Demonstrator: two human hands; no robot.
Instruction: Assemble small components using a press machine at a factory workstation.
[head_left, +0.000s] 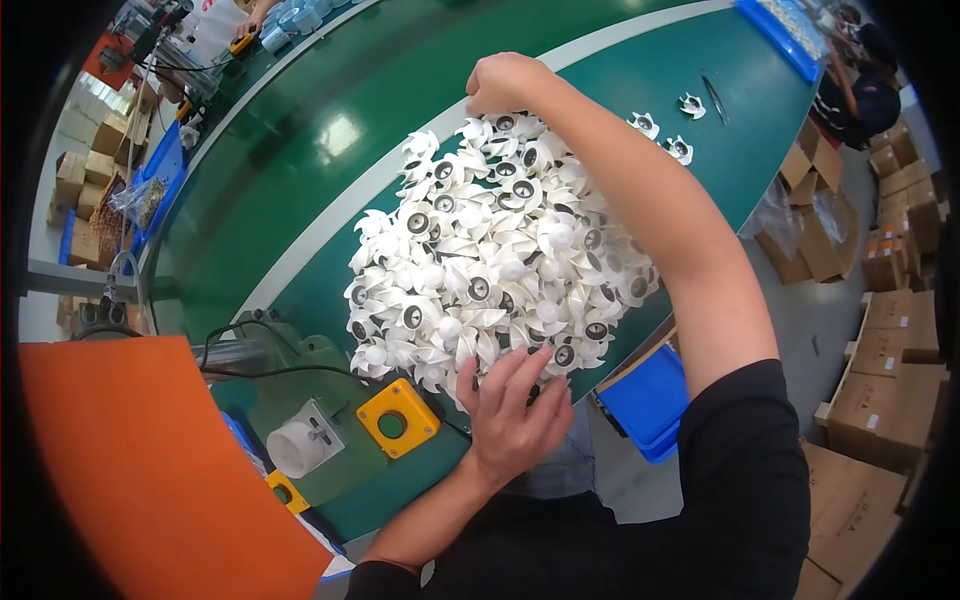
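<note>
A large heap of small white plastic fan impellers (470,255), many with dark round hubs, is spread over the green table (745,165). At the near edge of the heap lies my left hand (515,420), its fingers apart and touching the closest impellers. My right arm reaches across the right side of the heap. At its far edge, my right hand (505,83) is closed with the fingers curled in; anything inside it is hidden. Several impellers sit apart to the right, one of them a loose impeller (691,105) beside metal tweezers (715,98).
To the left stand a yellow box with a green button (392,425), a green machine with a white cylinder (298,447) and an orange panel (160,450). A green conveyor (300,150) runs behind a pale rail. Below the table's right edge is a blue bin (648,405); cartons (885,380) stack farther right.
</note>
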